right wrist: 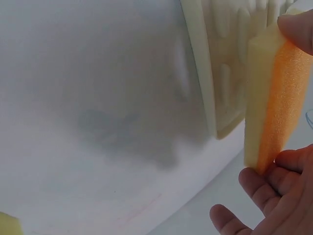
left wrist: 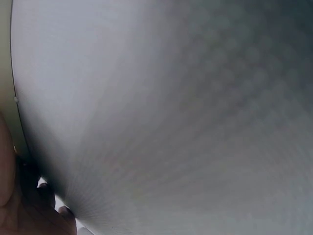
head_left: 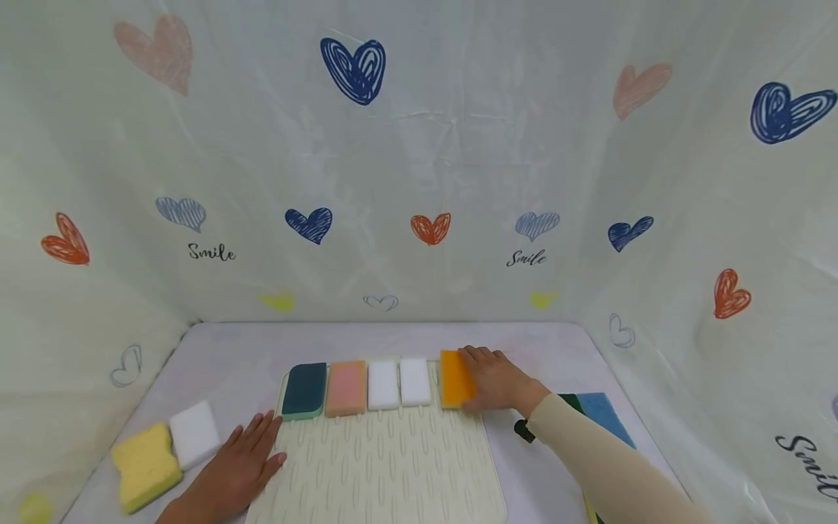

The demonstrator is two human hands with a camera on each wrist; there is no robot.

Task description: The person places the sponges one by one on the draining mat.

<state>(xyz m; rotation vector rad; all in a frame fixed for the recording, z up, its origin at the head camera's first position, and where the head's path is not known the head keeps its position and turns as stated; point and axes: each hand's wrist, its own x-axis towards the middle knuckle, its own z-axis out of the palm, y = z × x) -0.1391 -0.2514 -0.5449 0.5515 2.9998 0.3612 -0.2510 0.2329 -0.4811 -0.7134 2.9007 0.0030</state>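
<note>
The left grip (head_left: 237, 466) is laid flat; an orange sponge (head_left: 453, 380) is pinched by the right grip (head_left: 496, 380). The white sponge (head_left: 415, 382) left of it could be bumped through tilting.

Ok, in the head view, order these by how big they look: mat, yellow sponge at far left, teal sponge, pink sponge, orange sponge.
1. Mat
2. Yellow sponge
3. Teal sponge and pink sponge, too alike to rank
Orange sponge: partly covered by the right hand, so unranked.
</note>
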